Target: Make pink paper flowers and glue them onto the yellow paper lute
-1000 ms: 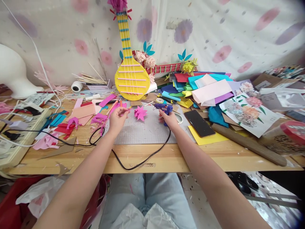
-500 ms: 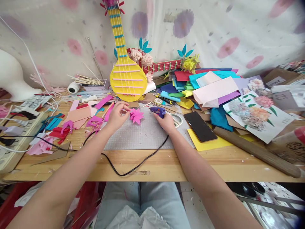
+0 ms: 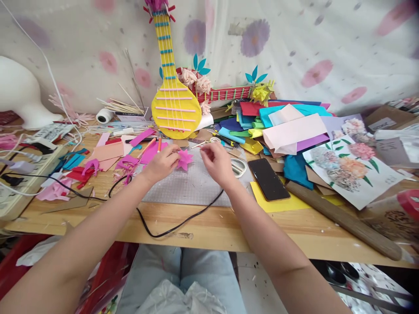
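Left hand [image 3: 160,163] pinches pink flower [image 3: 183,158] on grey mat [image 3: 186,187]. Right hand [image 3: 218,162] just beside, fingers curled, grip unclear. Bare mat nearer worktop [image 3: 229,226] edge; clutter behind.

occlusions near both hands
right hand [image 3: 218,162] covers whatever it holds, glue gun body not visible; black cord [image 3: 183,220] disappears under the wrist. left hand [image 3: 161,163] hides part of pink paper flower [image 3: 184,158]. scissors [image 3: 238,167] partly behind right hand.
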The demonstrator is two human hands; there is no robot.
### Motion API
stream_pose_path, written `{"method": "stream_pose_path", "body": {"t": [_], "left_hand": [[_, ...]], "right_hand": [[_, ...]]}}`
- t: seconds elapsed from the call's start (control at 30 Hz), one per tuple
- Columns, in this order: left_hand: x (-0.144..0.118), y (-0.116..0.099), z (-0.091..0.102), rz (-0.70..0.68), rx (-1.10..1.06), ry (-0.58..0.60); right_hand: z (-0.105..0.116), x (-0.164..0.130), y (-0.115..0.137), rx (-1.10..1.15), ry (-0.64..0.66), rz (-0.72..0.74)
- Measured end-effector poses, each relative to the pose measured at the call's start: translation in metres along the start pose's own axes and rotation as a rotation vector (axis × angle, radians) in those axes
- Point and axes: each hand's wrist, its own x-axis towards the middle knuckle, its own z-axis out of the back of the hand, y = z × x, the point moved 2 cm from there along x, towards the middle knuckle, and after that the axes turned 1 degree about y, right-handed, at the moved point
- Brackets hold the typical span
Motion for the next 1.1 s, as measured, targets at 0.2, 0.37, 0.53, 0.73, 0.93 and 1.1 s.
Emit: {"method": "stream_pose_path", "body": {"t": [0.2, 0.37, 0.53, 0.73, 0.93, 1.1], "left_hand": [[-0.003, -0.004, 0.002, -0.092, 0.129, 0.102], [-0.003, 0.002, 0.006, -0.147, 0.183, 0.122], [0.001, 0.012, 0.005, 0.099, 0.124, -0.057], [-0.003, 0.037, -0.043, 0.785, -0.319, -0.09], [0.002, 0.04, -0.041, 0.796, -0.626, 0.058], [0.007, 0.037, -0.026, 0.671, -0.786, 0.387]], "right_hand": [[-0.032, 0.024, 0.009, 0.001, 0.411, -0.037], [-0.04, 0.034, 0.009, 0.075, 0.535, -0.099], [-0.043, 0.032, -0.001, 0.185, 0.347, -0.192], [-0.054, 0.016, -0.016, 0.668, 0.065, -0.353], [-0.053, 0.001, -0.017, 0.89, 0.099, -0.372], [-0.053, -0.003, -0.018, 0.833, 0.141, -0.27]]}}
